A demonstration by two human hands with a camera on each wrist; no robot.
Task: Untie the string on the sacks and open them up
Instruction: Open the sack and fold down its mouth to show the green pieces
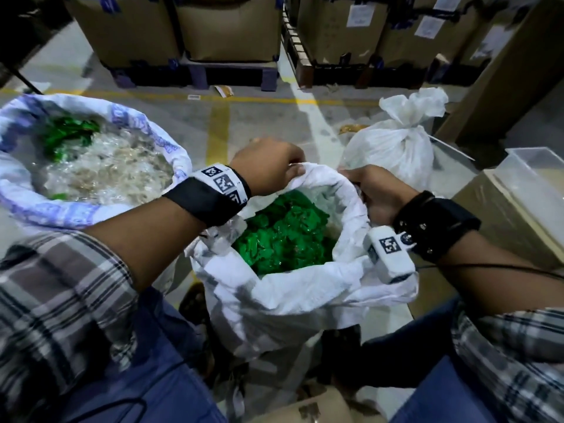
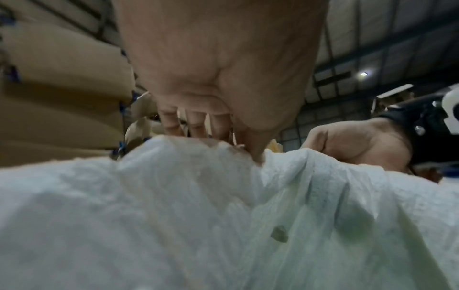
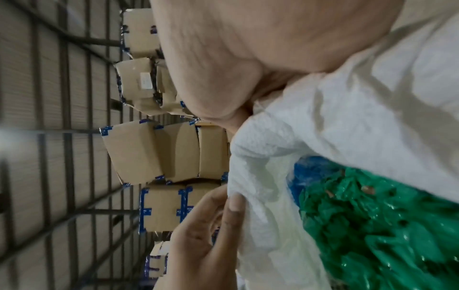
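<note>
Left of the middle sack (image 1: 305, 288), a blue-printed sack (image 1: 171, 148) stands open, holding clear and green plastic scraps. The middle sack is open on green plastic (image 1: 283, 233); the left hand (image 1: 268, 166) and right hand (image 1: 378, 193) each grip its rim. Right of it, a white sack (image 1: 393, 145) stands tied

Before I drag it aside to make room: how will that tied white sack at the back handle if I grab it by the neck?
The tied white sack will probably sag and fold rather than hold shape, since its woven cloth is creased and slumped. The bunched top above the knot should give a firm grip. It bulges full, so it may drag heavily, though its weight cannot be told.
</note>
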